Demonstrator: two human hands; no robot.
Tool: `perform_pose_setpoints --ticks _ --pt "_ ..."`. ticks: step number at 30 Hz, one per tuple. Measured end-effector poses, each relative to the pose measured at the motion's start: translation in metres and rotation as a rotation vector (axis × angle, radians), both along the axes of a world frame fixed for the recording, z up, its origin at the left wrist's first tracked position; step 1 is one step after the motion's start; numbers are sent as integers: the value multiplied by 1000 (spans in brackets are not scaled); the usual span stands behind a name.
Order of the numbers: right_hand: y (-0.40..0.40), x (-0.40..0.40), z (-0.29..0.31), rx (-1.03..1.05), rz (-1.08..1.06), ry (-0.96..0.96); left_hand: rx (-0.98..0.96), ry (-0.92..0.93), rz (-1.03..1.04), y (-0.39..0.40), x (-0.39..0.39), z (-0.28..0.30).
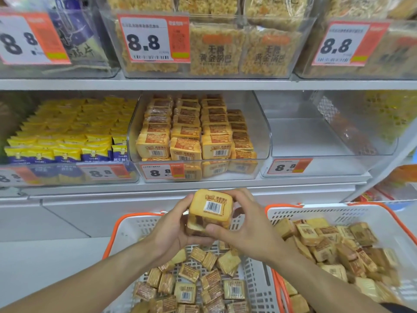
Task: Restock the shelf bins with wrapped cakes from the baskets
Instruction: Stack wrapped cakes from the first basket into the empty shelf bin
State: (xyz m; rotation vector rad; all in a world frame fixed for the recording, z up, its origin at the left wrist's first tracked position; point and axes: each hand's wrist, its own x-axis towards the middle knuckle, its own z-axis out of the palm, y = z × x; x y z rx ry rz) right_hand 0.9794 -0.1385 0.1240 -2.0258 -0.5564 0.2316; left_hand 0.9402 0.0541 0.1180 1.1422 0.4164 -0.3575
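Note:
A small stack of wrapped cakes point(209, 211) is held between both hands above the near basket point(133, 229), its barcode face toward me. My left hand point(171, 229) grips the stack's left side; my right hand point(246, 227) grips its right side and front. Several loose wrapped cakes point(198, 281) lie in the near basket. A second white basket point(338, 213) on the right holds several more cakes point(334, 247). Straight ahead, the middle shelf bin point(264, 141) holds rows of the same cakes point(191, 134), with a gap at its right front.
Right of it stands a clear bin point(316, 136) with nothing in it. The left bin holds yellow-and-blue packets point(67, 132). The upper shelf has bins of rice-crisp packs point(214, 48) with 8.8 price tags point(153, 39). A grey shelf ledge point(135, 188) runs below the bins.

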Motion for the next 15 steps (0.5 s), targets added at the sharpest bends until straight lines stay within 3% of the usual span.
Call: perform_pose_setpoints --ticks 3,6,10,15 --pt "0 3 0 -67 80 49 -89 -6 -85 2 -2 2" --pt "-4 3 -3 -56 146 189 -49 -41 -165 5 -5 -3" --pt "-3 8 7 138 187 672 84 -96 -220 7 -7 -4" --pt "-16 26 18 76 344 613 284 -317 -375 8 -5 11"
